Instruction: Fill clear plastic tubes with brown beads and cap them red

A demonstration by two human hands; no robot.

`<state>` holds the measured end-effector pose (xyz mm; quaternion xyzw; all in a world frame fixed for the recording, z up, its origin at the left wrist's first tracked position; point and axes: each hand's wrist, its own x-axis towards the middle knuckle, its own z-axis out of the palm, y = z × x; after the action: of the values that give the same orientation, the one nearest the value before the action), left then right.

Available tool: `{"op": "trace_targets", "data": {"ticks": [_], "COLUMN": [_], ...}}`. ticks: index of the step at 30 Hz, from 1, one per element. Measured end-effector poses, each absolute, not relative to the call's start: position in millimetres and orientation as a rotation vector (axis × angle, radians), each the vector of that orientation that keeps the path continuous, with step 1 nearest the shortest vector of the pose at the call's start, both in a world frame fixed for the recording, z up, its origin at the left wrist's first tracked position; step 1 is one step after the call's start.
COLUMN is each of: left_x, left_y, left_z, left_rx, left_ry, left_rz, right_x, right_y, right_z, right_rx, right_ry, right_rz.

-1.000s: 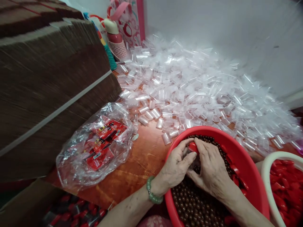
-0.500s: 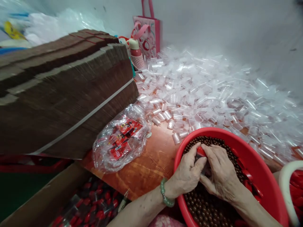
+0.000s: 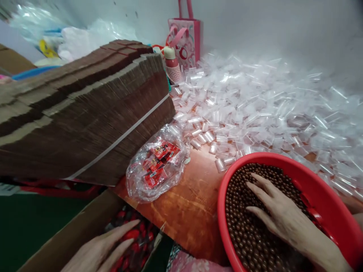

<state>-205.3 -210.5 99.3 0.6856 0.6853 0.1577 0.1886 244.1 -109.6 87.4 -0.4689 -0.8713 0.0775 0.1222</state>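
Observation:
My right hand is over a red basin, its fingers spread against a bed of small round brown balls. No object shows in it. At the lower left, my left hand reaches over a cardboard box of small clear containers with red caps. Its fingers are stretched out and apart, and it holds nothing that I can see. Some red pieces lie at the right side inside the basin.
Many clear plastic tubes are heaped across the wooden table. A clear bag with red packets lies beside a strapped stack of flattened brown cardboard. A bottle and pink bag stand against the wall.
Both hands held a small red-capped container over the basin; they have separated. My left hand has moved left and down to the box, while my right hand has opened over the balls.

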Motion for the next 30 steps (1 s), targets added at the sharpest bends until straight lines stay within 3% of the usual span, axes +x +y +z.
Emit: {"op": "trace_targets", "data": {"ticks": [3, 9, 14, 23, 30], "left_x": [-206, -61, 5, -18, -28], "left_y": [-196, -81, -21, -19, -59], "left_z": [85, 60, 25, 10, 63], "left_rx": [2.089, 2.376, 2.493, 2.447, 2.509], "left_ry": [2.022, 1.342, 1.158, 1.292, 1.329], "left_rz": [0.382, 0.458, 0.385, 0.558, 0.964], "right_x": [249, 256, 260, 255, 234], "right_y": [-105, -99, -99, -95, -96], "right_z": [82, 68, 63, 76, 112], "right_rx": [-1.389, -1.437, -1.465, -1.410, -1.283], "right_ry": [-2.540, -2.557, -2.555, -2.475, -2.239], "right_rz": [0.218, 0.172, 0.173, 0.276, 0.709]}}
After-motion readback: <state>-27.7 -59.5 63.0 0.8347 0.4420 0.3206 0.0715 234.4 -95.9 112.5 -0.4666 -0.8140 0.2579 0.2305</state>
